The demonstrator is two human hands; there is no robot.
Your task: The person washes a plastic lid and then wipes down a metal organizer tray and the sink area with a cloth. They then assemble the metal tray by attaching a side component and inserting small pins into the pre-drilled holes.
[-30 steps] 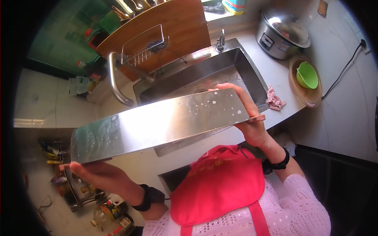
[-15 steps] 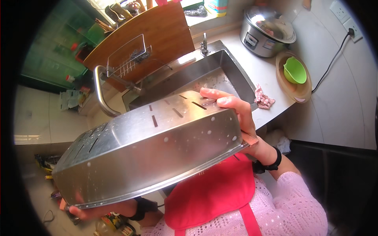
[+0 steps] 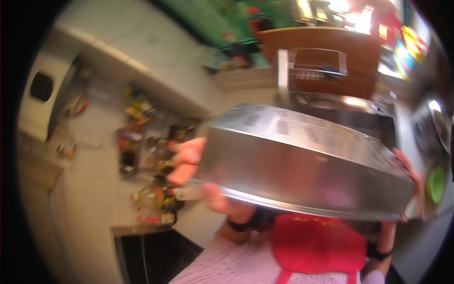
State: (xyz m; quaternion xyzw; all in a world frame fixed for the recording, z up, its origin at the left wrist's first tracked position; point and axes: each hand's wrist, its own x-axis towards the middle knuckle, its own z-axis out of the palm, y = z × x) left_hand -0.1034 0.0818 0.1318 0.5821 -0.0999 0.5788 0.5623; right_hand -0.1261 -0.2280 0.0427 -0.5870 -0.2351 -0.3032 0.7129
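Note:
A deep rectangular stainless-steel pan [image 3: 302,173] with slots in its base hangs in mid-air in front of me. It is held bottom up and tilted, its rim toward my chest. My left hand [image 3: 194,165] grips its left end, fingers and thumb closed round the edge, blurred by motion. At the other end, my right hand [image 3: 405,168] is closed on the pan's right side; part of it is hidden behind the metal. Behind the pan lies the steel sink [image 3: 362,120], partly covered by it.
A curved tap [image 3: 283,75] rises at the sink's left. A wooden board [image 3: 326,40] leans behind, a wire rack in front of it. A steel cooker [image 3: 432,123] and a green bowl [image 3: 435,184] stand at right. Bottles and packets [image 3: 163,203] crowd the left counter.
The view has swung left, bringing more of the left counter into sight. The pan's left end is now higher, its right end lower. Both hands keep their hold.

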